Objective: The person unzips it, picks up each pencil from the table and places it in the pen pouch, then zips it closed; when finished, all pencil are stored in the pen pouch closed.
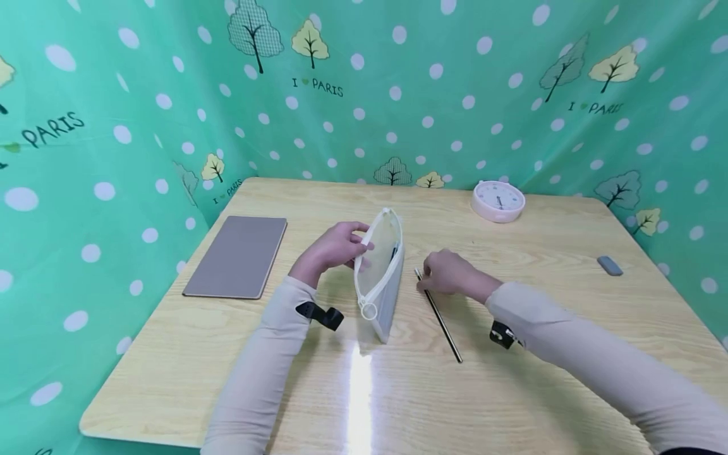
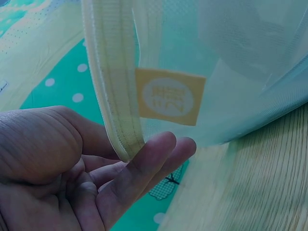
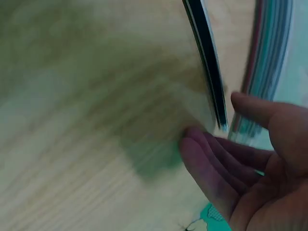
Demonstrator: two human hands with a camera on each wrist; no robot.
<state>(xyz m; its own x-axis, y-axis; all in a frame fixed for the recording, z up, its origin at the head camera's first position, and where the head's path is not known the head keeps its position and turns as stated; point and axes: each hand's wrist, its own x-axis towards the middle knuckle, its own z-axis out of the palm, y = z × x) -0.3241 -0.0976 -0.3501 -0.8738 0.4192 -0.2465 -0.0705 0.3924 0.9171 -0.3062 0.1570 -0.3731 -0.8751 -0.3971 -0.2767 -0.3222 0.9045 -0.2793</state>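
My left hand [image 1: 340, 245] pinches the rim of a pale translucent zip pouch [image 1: 388, 303], which stands upright with its mouth open. A small dark item [image 1: 394, 251] shows inside it. In the left wrist view the fingers lie along the zip edge, close to a yellow label [image 2: 168, 97]. To the right of the pouch, a slim black stick with silvery edges [image 1: 445, 325] lies on the table. My right hand [image 1: 449, 273] is at its far end. In the right wrist view, thumb and fingers stand apart on either side of the stick [image 3: 208, 62].
A grey notebook [image 1: 237, 256] lies at the left of the wooden table [image 1: 483, 404]. At the back right stands a round pink clock [image 1: 498, 201], and a small grey-blue block [image 1: 610, 265] lies near the right edge. A green patterned curtain [image 1: 364, 139] hangs behind.
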